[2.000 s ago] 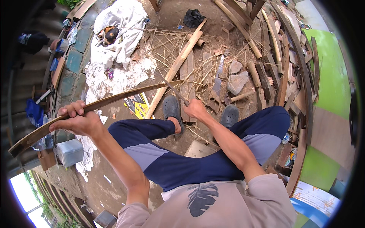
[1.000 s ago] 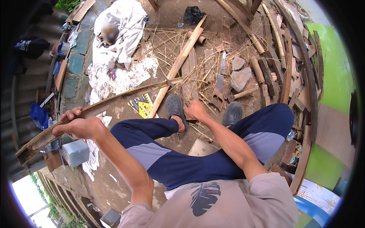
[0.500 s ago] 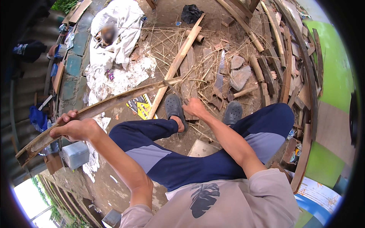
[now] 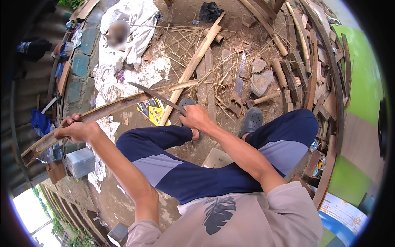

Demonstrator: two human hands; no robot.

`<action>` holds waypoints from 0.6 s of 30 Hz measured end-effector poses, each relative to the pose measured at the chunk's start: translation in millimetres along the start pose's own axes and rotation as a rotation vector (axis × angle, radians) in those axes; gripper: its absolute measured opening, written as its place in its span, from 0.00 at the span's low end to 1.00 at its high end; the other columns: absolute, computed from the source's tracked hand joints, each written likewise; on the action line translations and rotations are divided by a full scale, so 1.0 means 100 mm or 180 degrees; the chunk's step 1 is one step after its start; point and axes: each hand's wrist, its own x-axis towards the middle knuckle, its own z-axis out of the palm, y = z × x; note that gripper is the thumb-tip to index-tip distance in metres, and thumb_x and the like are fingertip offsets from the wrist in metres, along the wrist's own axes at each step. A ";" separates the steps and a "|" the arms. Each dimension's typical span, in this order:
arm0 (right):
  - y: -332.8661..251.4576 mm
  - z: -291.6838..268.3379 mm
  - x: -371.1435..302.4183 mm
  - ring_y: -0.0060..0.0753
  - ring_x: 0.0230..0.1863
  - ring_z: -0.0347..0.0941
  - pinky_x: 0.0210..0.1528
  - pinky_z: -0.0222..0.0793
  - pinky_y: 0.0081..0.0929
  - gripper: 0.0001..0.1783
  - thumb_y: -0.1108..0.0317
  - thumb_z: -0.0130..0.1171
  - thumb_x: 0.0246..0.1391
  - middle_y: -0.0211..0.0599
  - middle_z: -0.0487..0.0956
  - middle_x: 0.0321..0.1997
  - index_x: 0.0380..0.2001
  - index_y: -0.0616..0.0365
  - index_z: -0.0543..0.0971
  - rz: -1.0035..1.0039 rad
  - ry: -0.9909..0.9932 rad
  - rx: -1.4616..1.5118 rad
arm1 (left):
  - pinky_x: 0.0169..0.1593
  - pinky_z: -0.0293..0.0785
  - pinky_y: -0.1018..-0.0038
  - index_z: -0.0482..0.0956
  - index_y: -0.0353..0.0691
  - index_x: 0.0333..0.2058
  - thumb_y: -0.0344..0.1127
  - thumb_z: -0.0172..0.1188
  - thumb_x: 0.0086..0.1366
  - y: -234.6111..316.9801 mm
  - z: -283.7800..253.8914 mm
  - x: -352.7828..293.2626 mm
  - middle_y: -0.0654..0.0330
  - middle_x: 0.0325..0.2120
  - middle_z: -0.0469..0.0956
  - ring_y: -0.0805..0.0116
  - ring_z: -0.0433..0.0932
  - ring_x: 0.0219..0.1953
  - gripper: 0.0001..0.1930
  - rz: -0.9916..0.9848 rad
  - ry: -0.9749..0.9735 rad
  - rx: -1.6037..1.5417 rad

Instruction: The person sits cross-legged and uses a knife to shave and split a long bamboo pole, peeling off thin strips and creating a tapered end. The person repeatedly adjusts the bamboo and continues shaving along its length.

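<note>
My left hand (image 4: 78, 129) is closed round the near end of a long split bamboo piece (image 4: 111, 107), its hollow inner side facing up. The piece slants away to the right, and its far end lies across a second bamboo strip (image 4: 193, 68) on the ground. In my right hand (image 4: 196, 118) is a long knife with a dark blade (image 4: 158, 96), gripped by its handle. The blade points to the far left and crosses over the bamboo's middle; whether it touches, I cannot tell. My feet, in dark clogs (image 4: 252, 121), stand beyond my bent knees.
A hand saw (image 4: 238, 84) lies among stones (image 4: 261, 83) and thin bamboo slivers ahead. White sheeting (image 4: 131, 37) spreads at the far left, near a yellow-black printed sheet (image 4: 154, 111). Wooden planks (image 4: 312, 74) are piled along the right. A clear plastic box (image 4: 80, 162) stands below the bamboo.
The knife has swung back along the bamboo, from near its far end to its middle, its blade now pointing left. My right hand has shifted slightly left. My left hand keeps its grip.
</note>
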 end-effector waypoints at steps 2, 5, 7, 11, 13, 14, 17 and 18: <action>0.23 0.08 0.09 0.61 0.36 0.79 0.44 0.73 0.48 0.17 0.59 0.58 0.46 0.61 0.79 0.28 0.27 0.65 0.80 0.0227 0.0098 0.0101 | 0.27 0.63 0.74 0.61 0.42 0.27 0.66 0.36 0.71 0.03 0.01 -0.04 0.64 0.18 0.61 0.70 0.60 0.20 0.29 0.0001 -0.0045 -0.0037; 1.09 0.09 0.28 0.60 0.36 0.79 0.45 0.73 0.49 0.18 0.58 0.58 0.47 0.61 0.80 0.28 0.28 0.64 0.80 0.0824 0.0063 0.0061 | 0.28 0.62 0.74 0.61 0.43 0.28 0.66 0.36 0.71 0.09 0.09 -0.14 0.64 0.19 0.60 0.70 0.60 0.20 0.29 -0.0043 -0.0093 -0.0093; 1.17 -0.02 0.37 0.61 0.37 0.79 0.45 0.74 0.48 0.18 0.57 0.58 0.46 0.62 0.80 0.29 0.29 0.64 0.81 0.0953 -0.0027 -0.0118 | 0.28 0.62 0.74 0.61 0.43 0.28 0.66 0.36 0.71 0.09 0.10 -0.16 0.64 0.19 0.60 0.70 0.60 0.20 0.29 -0.0060 -0.0124 -0.0092; 0.36 -0.20 0.12 0.60 0.35 0.79 0.41 0.75 0.46 0.18 0.58 0.57 0.45 0.64 0.79 0.29 0.28 0.66 0.81 0.0336 -0.0075 -0.0224 | 0.29 0.63 0.74 0.61 0.42 0.28 0.66 0.36 0.71 0.06 0.04 -0.11 0.65 0.19 0.60 0.70 0.60 0.20 0.30 -0.0079 -0.0157 -0.0194; 0.28 -0.14 0.05 0.59 0.35 0.79 0.41 0.75 0.46 0.19 0.59 0.57 0.45 0.63 0.80 0.30 0.29 0.68 0.80 0.0217 -0.0046 -0.0047 | 0.29 0.63 0.74 0.62 0.42 0.28 0.66 0.36 0.71 0.11 0.05 -0.16 0.65 0.19 0.60 0.70 0.60 0.20 0.29 -0.0058 -0.0131 -0.0093; 0.32 -0.10 0.06 0.58 0.37 0.80 0.42 0.75 0.47 0.20 0.59 0.58 0.44 0.63 0.80 0.32 0.31 0.68 0.81 0.0319 -0.0055 0.0034 | 0.29 0.63 0.74 0.61 0.42 0.28 0.66 0.36 0.71 0.11 0.06 -0.17 0.64 0.19 0.60 0.70 0.60 0.20 0.29 -0.0031 -0.0143 -0.0082; 1.20 0.10 0.28 0.57 0.39 0.80 0.44 0.74 0.47 0.20 0.59 0.58 0.44 0.59 0.82 0.34 0.34 0.64 0.83 0.1255 -0.0192 0.0341 | 0.29 0.64 0.74 0.61 0.43 0.28 0.65 0.35 0.72 0.11 0.12 -0.18 0.64 0.19 0.60 0.70 0.60 0.20 0.29 -0.0024 -0.0201 -0.0096; 1.50 0.12 0.37 0.56 0.39 0.80 0.44 0.74 0.47 0.19 0.59 0.58 0.45 0.58 0.82 0.35 0.35 0.62 0.83 0.1674 -0.0264 0.0457 | 0.29 0.64 0.74 0.61 0.43 0.28 0.65 0.35 0.72 0.10 0.14 -0.18 0.64 0.19 0.60 0.70 0.60 0.20 0.29 -0.0055 -0.0221 -0.0110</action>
